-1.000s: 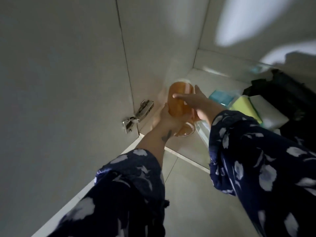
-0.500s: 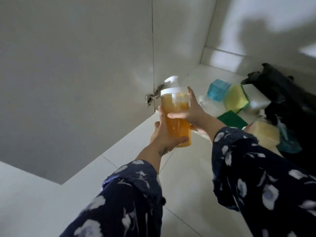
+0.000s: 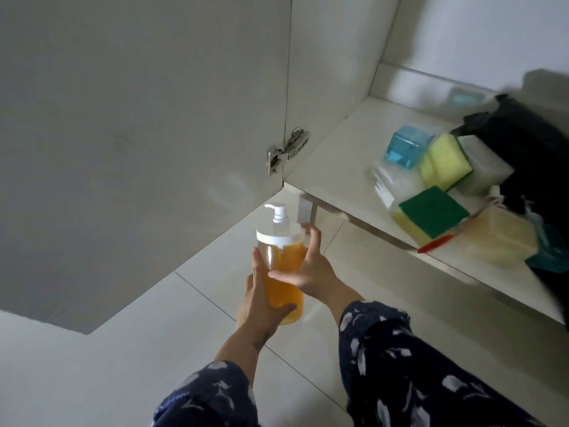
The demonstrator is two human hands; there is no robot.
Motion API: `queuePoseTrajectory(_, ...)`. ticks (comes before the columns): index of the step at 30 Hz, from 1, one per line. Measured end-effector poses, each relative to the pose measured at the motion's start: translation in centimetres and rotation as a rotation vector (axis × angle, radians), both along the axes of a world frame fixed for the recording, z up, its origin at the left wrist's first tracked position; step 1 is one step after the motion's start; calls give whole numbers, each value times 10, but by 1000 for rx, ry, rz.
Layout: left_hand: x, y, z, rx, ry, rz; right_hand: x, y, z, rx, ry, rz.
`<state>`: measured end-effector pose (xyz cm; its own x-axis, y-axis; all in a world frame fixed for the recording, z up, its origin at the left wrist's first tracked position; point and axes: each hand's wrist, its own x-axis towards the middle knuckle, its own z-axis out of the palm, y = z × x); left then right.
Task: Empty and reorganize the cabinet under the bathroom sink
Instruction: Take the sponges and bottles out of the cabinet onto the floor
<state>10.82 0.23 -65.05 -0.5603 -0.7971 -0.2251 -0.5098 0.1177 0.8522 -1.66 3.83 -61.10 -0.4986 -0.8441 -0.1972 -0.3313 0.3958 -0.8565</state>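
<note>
The black bag-like shape (image 3: 535, 155) on the cabinet's far right is running off the frame's right edge, motion-blurred. It is partly hiding the clear rectangular plastic container (image 3: 480, 174); the teal object (image 3: 551, 257) beside it is too smeared to identify.

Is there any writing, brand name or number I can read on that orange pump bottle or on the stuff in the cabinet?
None can be read.
Pump bottle, held in both hands: clear, with no label showing.
Sponges and blue box on the cabinet shelf: no print visible, and motion-blurred.
Black bag: no visible text.
</note>
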Motion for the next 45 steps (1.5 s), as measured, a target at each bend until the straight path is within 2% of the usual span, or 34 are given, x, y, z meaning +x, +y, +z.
queuePoseTrajectory(2, -5, -10, -10, -18, -19, 6, -5, -8, -17, -17, 22, 1)
queuePoseTrajectory(5, -15, -25, -32, 5, 45, 76, -12, -19, -36, -46, 48, -16)
queuePoseTrajectory(8, -24, -32, -43, -68, -16, 65, -19, -25, -46, -72, 48, -45)
queuePoseTrajectory(13, -34, -35, -48, -159, 7, 68, -23, -32, -49, -83, 94, -39)
queuePoseTrajectory(24, -23, -26, -30, 79, -10, 63, -12, -11, -38, 78, 97, 7)
queuePoseTrajectory(29, -17, -25, -9, 108, -86, 39, -9, -2, -17, 126, 130, 62)
queuePoseTrajectory(34, -13, -20, 20, 28, -308, -43, -16, 14, 15, 298, 279, 198)
queuePoseTrajectory(40, -23, 8, 72, -7, -617, -244, -41, 47, 78, 476, 313, 254)
queuePoseTrajectory(42, -41, 16, 100, -10, -639, -286, -56, 58, 107, 473, 338, 223)
queuePoseTrajectory(45, -78, 24, 136, -99, -568, -345, -84, 74, 140, 462, 388, 159)
